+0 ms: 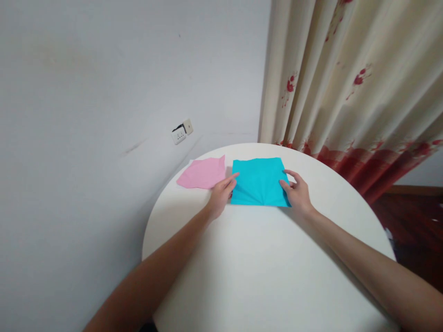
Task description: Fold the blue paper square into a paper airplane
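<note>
A bright turquoise sheet of paper (259, 182) with fan-like creases running to its near edge is held between my two hands over the white table. My left hand (221, 193) grips its left edge between thumb and fingers. On the opposite edge, my right hand (298, 190) pinches the sheet with the thumb on top and the fingers at the side. A pink sheet of paper (202, 174), uneven in outline, lies just left of the turquoise one, close to my left hand. A white edge shows from under the pink sheet.
The round white table (270, 267) stands against a pale wall (104, 83). A power socket (179, 135) sits on the wall beyond the table's left rim. Cream curtains (346, 92) with red flowers hang behind on the right, above a dark reddish floor (411, 230).
</note>
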Demonstrator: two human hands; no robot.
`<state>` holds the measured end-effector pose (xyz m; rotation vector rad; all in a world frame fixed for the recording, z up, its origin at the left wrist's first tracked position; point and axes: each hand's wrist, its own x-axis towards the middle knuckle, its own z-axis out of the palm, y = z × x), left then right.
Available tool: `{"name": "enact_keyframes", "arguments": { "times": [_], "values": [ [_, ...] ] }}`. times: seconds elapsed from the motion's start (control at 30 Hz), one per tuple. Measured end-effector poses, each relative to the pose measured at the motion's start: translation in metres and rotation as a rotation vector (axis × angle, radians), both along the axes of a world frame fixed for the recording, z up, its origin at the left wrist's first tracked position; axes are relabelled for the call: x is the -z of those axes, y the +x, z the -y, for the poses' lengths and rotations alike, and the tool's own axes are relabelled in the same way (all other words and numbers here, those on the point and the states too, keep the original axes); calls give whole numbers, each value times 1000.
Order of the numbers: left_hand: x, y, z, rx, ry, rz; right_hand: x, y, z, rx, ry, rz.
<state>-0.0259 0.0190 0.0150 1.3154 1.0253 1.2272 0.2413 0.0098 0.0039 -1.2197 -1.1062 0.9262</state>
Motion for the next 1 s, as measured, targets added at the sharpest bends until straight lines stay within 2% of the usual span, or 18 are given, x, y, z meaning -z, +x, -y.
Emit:
{"name": "enact_keyframes", "arguments": {
  "times": [0.1,0.17,0.33,0.57,0.67,0.77,0.87,0.93,1.0],
  "values": [
    [0,7,10,190,-98,-39,6,7,-8,78,84,102],
    [1,8,11,168,-70,-107,6,11,-11,98,115,150],
    [3,2,1,1,61,-147,1,13,-12,154,180,266],
    [8,4,4,82,85,-204,9,7,-8,159,295,368],
    [1,-3,0,74,106,-172,8,0,-2,104,329,363],
    [-17,-27,-16,-33,251,-253,9,-5,2,-15,268,342],
    [-41,-68,-39,-141,377,-303,16,-7,0,-60,239,372],
    [-53,-100,-56,-200,361,-314,24,-6,-5,-50,212,414],
    [-58,-131,-71,-255,263,-340,32,-5,-10,-29,187,474]
  ]
}}
